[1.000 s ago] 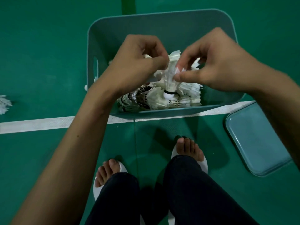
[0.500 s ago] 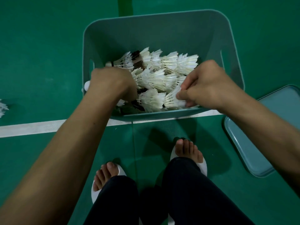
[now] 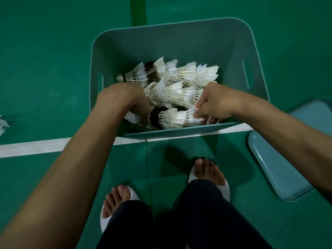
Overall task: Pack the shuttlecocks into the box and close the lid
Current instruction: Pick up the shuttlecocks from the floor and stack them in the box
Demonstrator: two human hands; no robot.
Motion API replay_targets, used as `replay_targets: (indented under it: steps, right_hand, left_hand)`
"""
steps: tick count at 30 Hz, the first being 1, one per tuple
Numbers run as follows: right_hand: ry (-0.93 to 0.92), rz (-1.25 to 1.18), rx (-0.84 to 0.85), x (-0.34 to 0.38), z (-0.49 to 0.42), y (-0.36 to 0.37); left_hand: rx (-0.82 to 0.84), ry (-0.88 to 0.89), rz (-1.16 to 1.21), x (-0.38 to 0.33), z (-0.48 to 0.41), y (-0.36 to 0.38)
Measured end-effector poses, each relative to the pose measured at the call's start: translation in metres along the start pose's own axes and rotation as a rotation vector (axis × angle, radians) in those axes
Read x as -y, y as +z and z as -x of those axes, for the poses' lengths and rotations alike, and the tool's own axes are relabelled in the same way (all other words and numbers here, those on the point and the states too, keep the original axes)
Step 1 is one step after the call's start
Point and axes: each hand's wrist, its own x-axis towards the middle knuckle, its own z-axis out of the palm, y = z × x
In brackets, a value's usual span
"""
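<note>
Pinching a shuttlecock laid crosswise at the box's near wall is the right grip; whether the left grip, buried among others, holds anything cannot be told. The lid lies right, nearer that grip.

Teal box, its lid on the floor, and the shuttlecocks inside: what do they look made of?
Rectangular teal box: likely moulded plastic; smooth matte walls, rounded corners, cut-out handle slots. Flat teal lid: probably the same plastic, slightly glossier, with a raised rim. White shuttlecocks: real feathers, it seems, with visible quills; a few are dark; base material unclear.
</note>
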Motion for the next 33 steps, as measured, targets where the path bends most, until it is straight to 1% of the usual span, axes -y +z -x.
replay_targets:
  steps: [3, 6, 8, 11, 16, 20, 22, 26, 29, 30, 33]
  right_hand:
    - [0.035, -0.058, 0.036, 0.001, -0.003, 0.002]
    - [-0.001, -0.195, 0.014, -0.006, -0.008, -0.002]
    - [-0.024, -0.252, -0.005, -0.012, -0.010, -0.006]
    - [-0.024, -0.264, 0.007, -0.016, -0.010, -0.009]
    - [-0.013, -0.224, 0.047, -0.016, -0.011, -0.008]
    - [-0.025, -0.156, 0.012, -0.009, -0.013, -0.006]
    - [-0.038, -0.115, -0.037, -0.005, -0.014, -0.004]
    - [-0.056, -0.055, -0.077, -0.002, -0.015, -0.001]
    - [-0.047, -0.057, -0.061, -0.003, -0.016, 0.000]
    - [-0.045, -0.064, -0.060, -0.003, -0.017, 0.000]
    - [-0.049, -0.074, -0.066, -0.006, -0.017, -0.001]
  left_hand:
    - [-0.142, -0.007, -0.029, -0.002, -0.002, 0.008]
    - [-0.286, -0.002, -0.014, -0.003, 0.001, 0.010]
    - [-0.340, 0.010, 0.006, -0.003, 0.004, 0.007]
    - [-0.338, 0.012, 0.004, -0.006, 0.014, 0.003]
    - [-0.335, -0.012, -0.073, -0.021, 0.024, 0.003]
    - [-0.323, 0.006, -0.047, -0.026, 0.019, 0.013]
    - [-0.275, 0.009, 0.008, -0.019, 0.015, 0.016]
    - [-0.090, 0.031, 0.102, 0.001, 0.012, 0.010]
    - [0.000, 0.042, 0.065, 0.002, 0.012, 0.007]
    - [-0.018, 0.040, 0.030, 0.001, 0.011, 0.009]
    - [-0.193, -0.005, -0.079, -0.005, 0.007, 0.016]
